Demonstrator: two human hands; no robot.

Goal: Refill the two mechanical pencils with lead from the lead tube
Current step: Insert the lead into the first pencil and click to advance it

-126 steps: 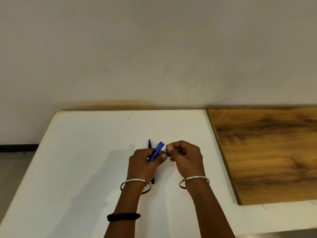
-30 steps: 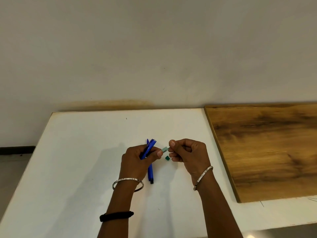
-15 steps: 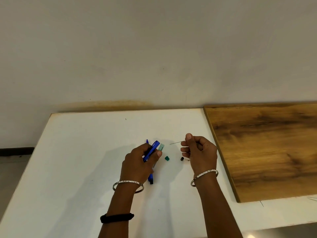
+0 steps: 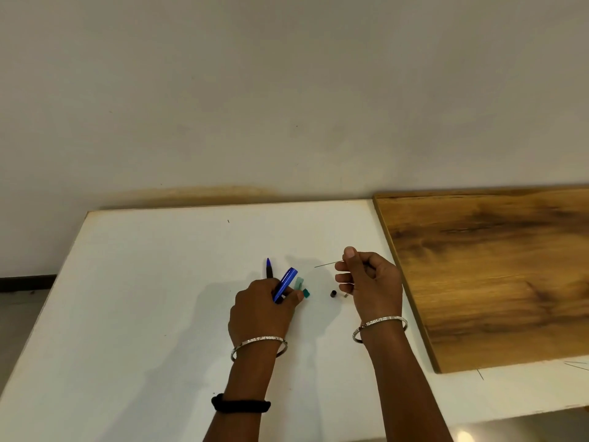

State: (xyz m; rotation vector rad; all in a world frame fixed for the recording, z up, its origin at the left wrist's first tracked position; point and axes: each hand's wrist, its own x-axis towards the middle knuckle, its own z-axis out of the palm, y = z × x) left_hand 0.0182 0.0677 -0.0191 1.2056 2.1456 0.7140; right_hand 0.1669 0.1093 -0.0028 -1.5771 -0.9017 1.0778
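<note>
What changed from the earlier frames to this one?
The right hand pulled rightward away from the lead tube, now pinching one lead. A teal cap and black cap appeared on the table. The left hand still holds the blue pencil and tube; the second pencil stayed.

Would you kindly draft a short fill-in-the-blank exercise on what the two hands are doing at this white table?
1. The right hand pinches a thin lead whose free end points toward the person's ____.
2. The left hand grips a mechanical pencil coloured ____.
3. The small teal cap lies on the ____ table.
4. The wooden board lies to the ____ of both hands.
Missing words: left; blue; white; right.
</note>
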